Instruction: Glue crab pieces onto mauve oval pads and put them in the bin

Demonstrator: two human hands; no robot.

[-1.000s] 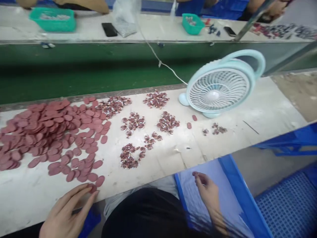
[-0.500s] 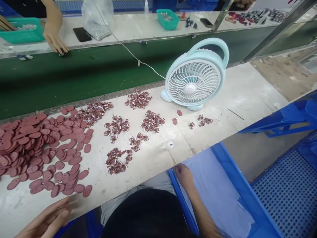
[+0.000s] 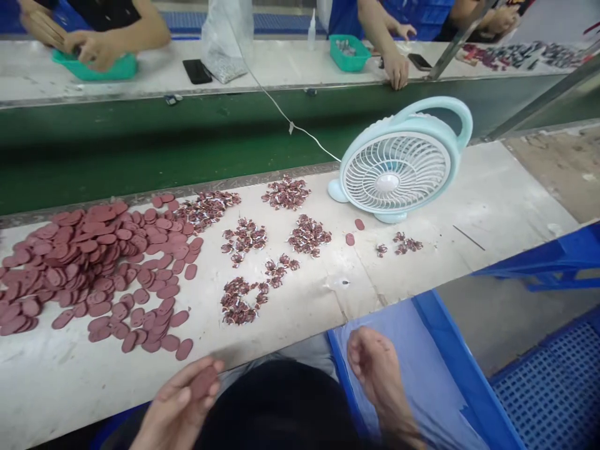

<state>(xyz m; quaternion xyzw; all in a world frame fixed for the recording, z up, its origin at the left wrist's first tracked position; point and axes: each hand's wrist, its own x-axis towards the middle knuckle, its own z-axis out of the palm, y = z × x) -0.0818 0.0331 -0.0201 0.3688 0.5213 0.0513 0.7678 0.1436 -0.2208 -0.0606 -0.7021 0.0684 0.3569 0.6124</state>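
My left hand (image 3: 180,403) is at the table's near edge, fingers closed on a dark-red oval piece (image 3: 204,382). Further left lies a big heap of similar oval pieces (image 3: 84,250), some showing small holes. My right hand (image 3: 375,362) is curled above the blue bin (image 3: 473,375) beside my lap; anything inside its fingers is hidden. Between heap and fan, small brown-red parts with pale bits lie in several clusters, one cluster (image 3: 309,235) near the middle and another (image 3: 241,303) closer to me. Two loose ovals, one of them a single oval (image 3: 350,239), rest to the right.
A light-blue fan (image 3: 394,172) stands at the table's back, its white cord (image 3: 290,125) running across the green gap. A thin dark rod (image 3: 469,238) lies at right. Opposite, co-workers' hands work near green baskets (image 3: 349,59), a phone (image 3: 197,71) and a plastic bag (image 3: 227,50).
My left hand has moved right from beside the heap, and an oval piece now shows in it. My right hand has turned and curled over the bin. The camera view has shifted.
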